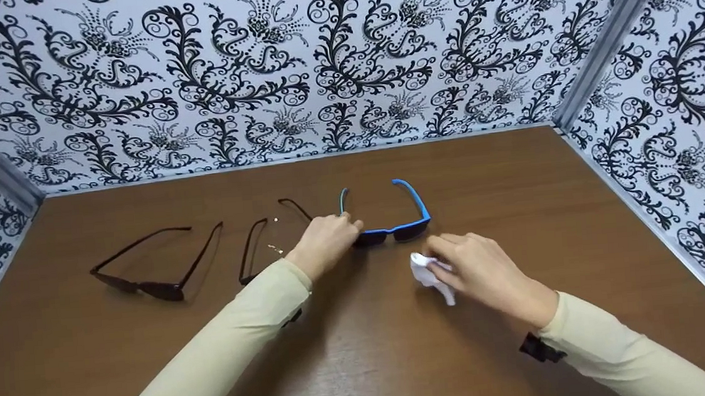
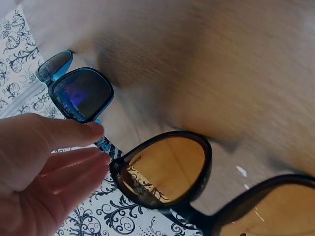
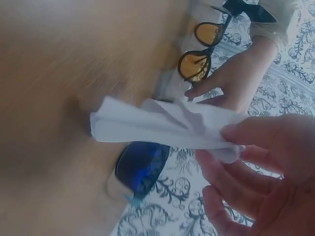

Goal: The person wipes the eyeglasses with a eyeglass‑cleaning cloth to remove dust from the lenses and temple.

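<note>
My left hand (image 1: 326, 244) is at the left end of the blue-framed sunglasses (image 1: 424, 214), which stand on the table with their temples pointing away. In the left wrist view its thumb and fingers close around the blue frame near the hinge. Beside that hand lie black-framed glasses with amber lenses (image 2: 167, 169), partly covered by the hand in the head view. My right hand (image 1: 484, 269) pinches a folded white cloth (image 1: 423, 270) between thumb and fingers, in front of the blue sunglasses and apart from them. The right wrist view shows the cloth (image 3: 147, 123) partly covering a dark blue lens.
Dark brown sunglasses (image 1: 161, 290) lie at the left with their temples unfolded. The brown wooden table (image 1: 365, 360) meets patterned black-and-white panels (image 1: 267, 72) at the back and sides. Small bright light reflections show near the amber-lensed glasses.
</note>
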### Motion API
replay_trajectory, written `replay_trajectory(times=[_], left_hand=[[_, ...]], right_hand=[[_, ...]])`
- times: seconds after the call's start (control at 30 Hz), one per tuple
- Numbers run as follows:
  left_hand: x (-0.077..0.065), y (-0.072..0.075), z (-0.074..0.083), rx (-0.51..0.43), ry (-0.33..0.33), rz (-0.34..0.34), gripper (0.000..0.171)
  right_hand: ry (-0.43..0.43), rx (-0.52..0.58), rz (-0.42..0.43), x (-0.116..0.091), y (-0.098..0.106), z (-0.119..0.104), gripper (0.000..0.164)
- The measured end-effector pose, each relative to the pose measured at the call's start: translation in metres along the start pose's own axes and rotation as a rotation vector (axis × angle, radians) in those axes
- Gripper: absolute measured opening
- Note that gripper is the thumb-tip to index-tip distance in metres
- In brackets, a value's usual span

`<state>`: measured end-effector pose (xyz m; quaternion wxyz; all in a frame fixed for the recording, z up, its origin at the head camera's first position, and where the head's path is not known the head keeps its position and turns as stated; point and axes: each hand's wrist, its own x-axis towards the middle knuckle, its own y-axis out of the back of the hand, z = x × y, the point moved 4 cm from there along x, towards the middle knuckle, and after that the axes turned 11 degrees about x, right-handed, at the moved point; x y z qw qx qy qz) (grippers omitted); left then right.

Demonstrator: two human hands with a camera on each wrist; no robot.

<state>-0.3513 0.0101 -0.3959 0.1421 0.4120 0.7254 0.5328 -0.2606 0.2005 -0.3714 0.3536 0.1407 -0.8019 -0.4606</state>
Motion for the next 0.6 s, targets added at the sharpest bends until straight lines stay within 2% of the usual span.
replay_trajectory(times=[0.17,0.23,0.47,0.6], left_hand=[[-0.008,0.005,-0.007,0.020,-0.010,0.075,0.009],[-0.010,0.007,-0.012,0.036,-0.004,0.076,0.009],[-0.016,0.009,-0.028,0.002,0.036,-0.075,0.024],[-0.019,0.009,-0.033,-0.042,0.061,-0.118,0.022]], right_hand=[[-0.028,0.112,-0.013,0.018,-0.016,-0.004,0.016],[-0.024,0.145,-0.029,0.024,-0.023,-0.007,0.016],[-0.037,0.211,-0.072,0.031,-0.037,-0.012,0.019],[-0.057,0.193,-0.075,0.028,-0.036,-0.006,0.016]])
